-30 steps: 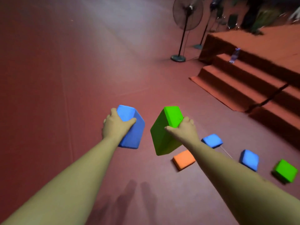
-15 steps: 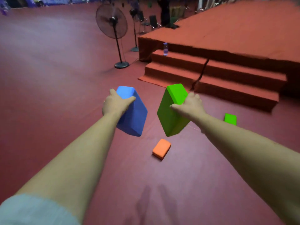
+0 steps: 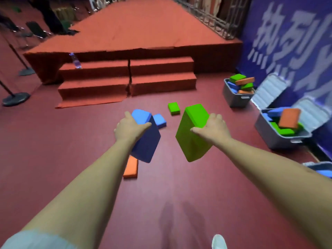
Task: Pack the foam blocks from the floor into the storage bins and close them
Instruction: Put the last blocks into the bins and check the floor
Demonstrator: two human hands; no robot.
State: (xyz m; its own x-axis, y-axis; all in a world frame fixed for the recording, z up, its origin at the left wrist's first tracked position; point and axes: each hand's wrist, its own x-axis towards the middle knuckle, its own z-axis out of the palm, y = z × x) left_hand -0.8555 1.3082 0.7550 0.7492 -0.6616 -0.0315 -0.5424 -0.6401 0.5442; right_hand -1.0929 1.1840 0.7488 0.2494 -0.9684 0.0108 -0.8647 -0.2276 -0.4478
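My left hand (image 3: 130, 129) grips a blue foam block (image 3: 146, 144) held out in front of me above the floor. My right hand (image 3: 212, 129) grips a green foam block (image 3: 191, 139) beside it. On the red floor lie an orange block (image 3: 131, 167), a blue block (image 3: 159, 120) and a green block (image 3: 173, 108). At the right stand two grey storage bins holding several blocks: the far bin (image 3: 233, 98) and the near bin (image 3: 273, 135), whose lid (image 3: 269, 91) is up. A third bin's corner (image 3: 321, 167) shows at the right edge.
Red carpeted steps (image 3: 125, 81) and a stage rise ahead, with a water bottle (image 3: 76, 61) on a step. Stand bases (image 3: 15, 98) sit at the left. A blue banner wall (image 3: 287, 42) runs behind the bins. My shoe tip (image 3: 218, 242) shows at the bottom.
My view has swung to the right: the fan has left the frame, and the bins and banner have come in. Both hands keep hold of their blocks.
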